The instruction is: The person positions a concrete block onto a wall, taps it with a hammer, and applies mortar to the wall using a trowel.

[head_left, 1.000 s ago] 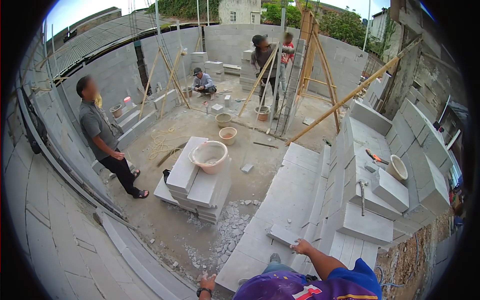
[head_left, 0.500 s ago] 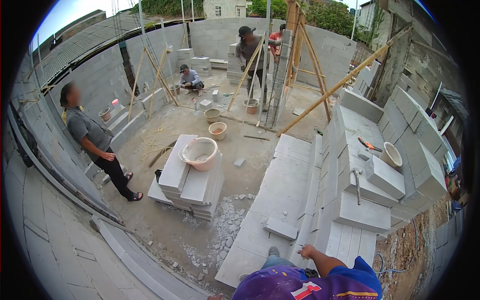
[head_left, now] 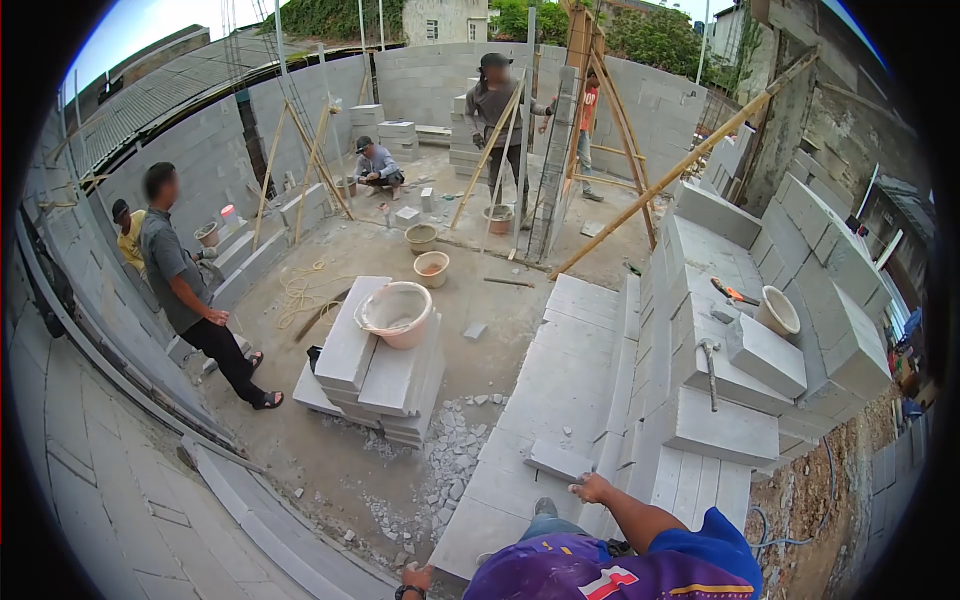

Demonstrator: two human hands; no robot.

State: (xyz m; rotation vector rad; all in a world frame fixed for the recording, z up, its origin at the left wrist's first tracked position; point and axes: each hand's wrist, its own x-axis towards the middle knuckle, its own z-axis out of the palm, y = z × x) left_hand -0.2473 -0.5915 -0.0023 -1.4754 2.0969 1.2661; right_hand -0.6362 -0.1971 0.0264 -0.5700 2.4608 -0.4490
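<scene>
My right hand (head_left: 591,488) reaches forward beside the near right end of a light grey block (head_left: 558,460). Its fingers look loosely apart with nothing held; whether they touch the block I cannot tell. That block lies on a low platform of flat pale blocks (head_left: 530,400). At the bottom edge my left hand (head_left: 416,578), with a dark band on the wrist, hangs near the platform's front corner. Its fingers seem slightly spread and nothing shows in them. My shoe (head_left: 545,507) is on the platform.
Stacked blocks (head_left: 390,360) carry a pale bucket (head_left: 397,312); rubble (head_left: 460,450) lies beside them. On the right stepped blocks rest a hammer (head_left: 711,372), an orange-handled saw (head_left: 735,292) and another bucket (head_left: 777,311). Several people work around; one person (head_left: 180,265) stands at left. A wooden pole (head_left: 690,160) slants across.
My right hand has moved forward and left towards the loose block. My left hand has come further into view. The standing person at left has turned, revealing a person in yellow behind.
</scene>
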